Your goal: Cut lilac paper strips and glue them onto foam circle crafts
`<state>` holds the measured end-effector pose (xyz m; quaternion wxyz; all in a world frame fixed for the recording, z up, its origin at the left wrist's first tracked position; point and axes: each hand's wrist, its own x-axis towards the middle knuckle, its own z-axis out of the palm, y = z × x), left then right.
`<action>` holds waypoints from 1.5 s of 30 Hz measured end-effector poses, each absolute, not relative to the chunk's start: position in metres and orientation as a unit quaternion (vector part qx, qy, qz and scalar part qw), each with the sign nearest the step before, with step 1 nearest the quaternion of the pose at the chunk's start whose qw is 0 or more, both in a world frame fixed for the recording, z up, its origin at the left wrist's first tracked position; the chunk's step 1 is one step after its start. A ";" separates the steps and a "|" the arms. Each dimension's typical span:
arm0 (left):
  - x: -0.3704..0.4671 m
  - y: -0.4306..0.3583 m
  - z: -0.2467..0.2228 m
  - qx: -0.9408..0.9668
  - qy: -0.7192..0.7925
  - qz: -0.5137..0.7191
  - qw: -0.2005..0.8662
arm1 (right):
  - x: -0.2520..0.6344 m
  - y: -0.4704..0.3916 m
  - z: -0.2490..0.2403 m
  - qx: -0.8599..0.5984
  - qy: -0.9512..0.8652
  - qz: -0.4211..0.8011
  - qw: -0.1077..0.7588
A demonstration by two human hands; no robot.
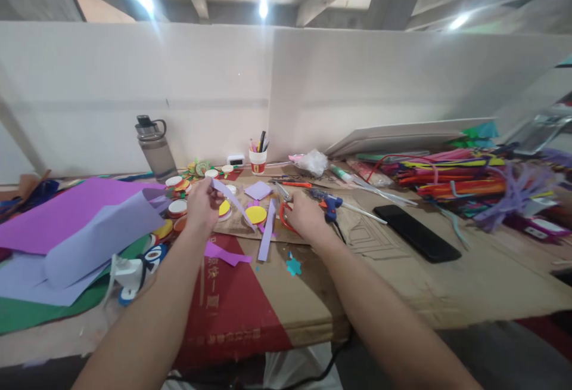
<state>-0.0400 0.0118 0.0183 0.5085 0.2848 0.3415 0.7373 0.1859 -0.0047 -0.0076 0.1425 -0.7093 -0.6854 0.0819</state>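
Observation:
My left hand (204, 204) is closed on one end of a lavender paper strip (235, 201), which slants down to the right over the cardboard. My right hand (304, 214) is at the orange-handled scissors (285, 214), its fingers wrapped round the handles; the blades point up and away. Between my hands lie a yellow disc (256, 215), a second lavender strip (267, 232) and a lavender square (258, 191). Nearer to me rest a magenta paper piece (227, 254) and a teal star-shaped cutout (294, 265).
Purple sheets (80, 211) cover the left side. A bottle (156, 150) and a pen cup (258, 160) stand at the back. To the right are a blue glue gun (331, 206), a black phone (416, 232) and bundles of coloured pipe cleaners (465, 175).

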 end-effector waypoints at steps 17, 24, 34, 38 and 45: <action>-0.018 -0.007 0.025 0.374 0.312 0.659 0.574 | 0.144 -0.035 -0.002 -0.387 -0.699 0.443 0.406; -0.023 0.001 0.019 0.321 0.286 0.670 0.605 | 0.151 -0.030 -0.002 -0.434 -0.606 0.539 0.392; -0.001 -0.006 0.000 0.446 0.376 0.578 0.571 | 0.158 -0.023 -0.003 -0.424 -0.614 0.500 0.439; -0.004 -0.005 0.005 0.384 0.379 0.652 0.533 | 0.159 -0.021 -0.008 -0.386 -0.625 0.465 0.494; 0.000 -0.008 0.008 0.331 0.365 0.679 0.544 | 0.158 -0.025 -0.012 -0.360 -0.688 0.333 0.536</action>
